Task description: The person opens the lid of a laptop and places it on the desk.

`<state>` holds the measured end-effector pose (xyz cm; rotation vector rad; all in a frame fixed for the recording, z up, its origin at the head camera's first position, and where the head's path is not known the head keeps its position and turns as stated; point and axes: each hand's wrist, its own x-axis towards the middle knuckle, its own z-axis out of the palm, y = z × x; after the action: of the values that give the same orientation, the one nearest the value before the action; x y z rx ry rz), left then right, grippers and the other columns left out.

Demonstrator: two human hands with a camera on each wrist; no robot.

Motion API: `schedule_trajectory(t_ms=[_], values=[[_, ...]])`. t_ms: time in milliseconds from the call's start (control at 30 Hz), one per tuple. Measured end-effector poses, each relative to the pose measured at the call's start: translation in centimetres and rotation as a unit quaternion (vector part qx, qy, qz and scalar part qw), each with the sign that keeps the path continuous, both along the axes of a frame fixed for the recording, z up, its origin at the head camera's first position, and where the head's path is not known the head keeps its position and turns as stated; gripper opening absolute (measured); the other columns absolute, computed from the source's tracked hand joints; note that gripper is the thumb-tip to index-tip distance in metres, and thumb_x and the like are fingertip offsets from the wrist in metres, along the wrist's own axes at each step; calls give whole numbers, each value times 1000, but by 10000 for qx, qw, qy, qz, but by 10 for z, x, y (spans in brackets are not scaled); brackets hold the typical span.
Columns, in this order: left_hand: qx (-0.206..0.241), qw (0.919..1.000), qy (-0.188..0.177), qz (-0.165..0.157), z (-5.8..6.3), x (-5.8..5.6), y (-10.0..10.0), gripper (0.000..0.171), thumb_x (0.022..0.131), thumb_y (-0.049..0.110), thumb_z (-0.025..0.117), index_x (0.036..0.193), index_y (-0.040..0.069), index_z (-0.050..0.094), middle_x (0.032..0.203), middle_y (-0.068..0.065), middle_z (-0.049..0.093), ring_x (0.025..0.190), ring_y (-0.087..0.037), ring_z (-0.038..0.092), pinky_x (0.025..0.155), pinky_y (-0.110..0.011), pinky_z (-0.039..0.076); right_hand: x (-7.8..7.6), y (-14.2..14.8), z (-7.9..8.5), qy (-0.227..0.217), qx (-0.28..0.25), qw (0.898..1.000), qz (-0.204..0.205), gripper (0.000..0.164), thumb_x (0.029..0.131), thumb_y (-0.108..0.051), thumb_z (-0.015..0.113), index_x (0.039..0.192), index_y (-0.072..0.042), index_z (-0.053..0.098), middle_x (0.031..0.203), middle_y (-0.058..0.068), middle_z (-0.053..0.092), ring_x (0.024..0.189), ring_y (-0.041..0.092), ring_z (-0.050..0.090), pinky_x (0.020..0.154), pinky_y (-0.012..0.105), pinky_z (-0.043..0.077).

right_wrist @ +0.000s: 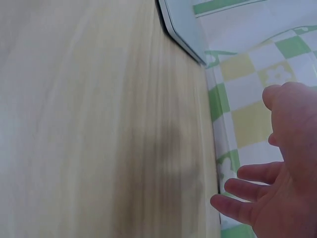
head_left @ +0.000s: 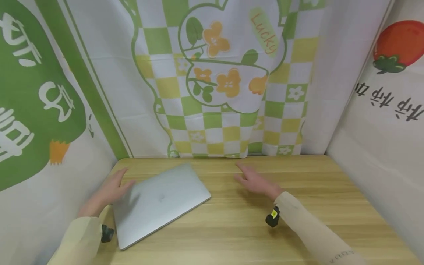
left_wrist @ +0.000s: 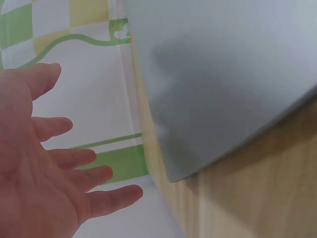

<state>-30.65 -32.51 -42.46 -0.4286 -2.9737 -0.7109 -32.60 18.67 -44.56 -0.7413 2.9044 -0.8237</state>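
Observation:
A closed silver laptop (head_left: 162, 202) lies at a slant on the left half of the wooden table. My left hand (head_left: 110, 191) hovers by its left edge, thumb toward the lid; in the left wrist view the spread fingers (left_wrist: 114, 198) hold nothing, and a soft shadow falls on the laptop (left_wrist: 223, 84). To the right of the laptop, my right hand (head_left: 255, 181) is held above the table with its fingers extended. Nothing is in the right hand (right_wrist: 292, 183) in the right wrist view, where a corner of the laptop (right_wrist: 185, 25) shows at the top.
The wooden table (head_left: 314, 191) meets a patterned green, yellow and white cloth (head_left: 215, 129) at its back edge. White printed cloths hang at the left (head_left: 29, 110) and right (head_left: 381, 129). Small black devices sit at both wrists, one by the right sleeve (head_left: 311, 224).

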Motion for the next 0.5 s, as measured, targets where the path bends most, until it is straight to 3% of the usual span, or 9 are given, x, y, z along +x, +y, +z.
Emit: schedule_trajectory(t_ms=[233,500], values=[[99,9997,-151,184,-9,11,-14,73,104,37,44,143,-22,23,143,-48,25,131,-64,25,108,-73,23,7,-25,-5,-66,-400,9992,-23,63,104,-35,46,153,0,26,156,22,35,141,38,40,118,51,33],[104,9991,-211,350,-11,15,-21,71,104,39,42,141,-21,29,141,-47,29,129,-63,29,105,-72,28,9,-41,-18,-266,-957,9949,-198,58,103,-33,48,149,-2,35,138,28,53,120,38,58,101,52,50]])
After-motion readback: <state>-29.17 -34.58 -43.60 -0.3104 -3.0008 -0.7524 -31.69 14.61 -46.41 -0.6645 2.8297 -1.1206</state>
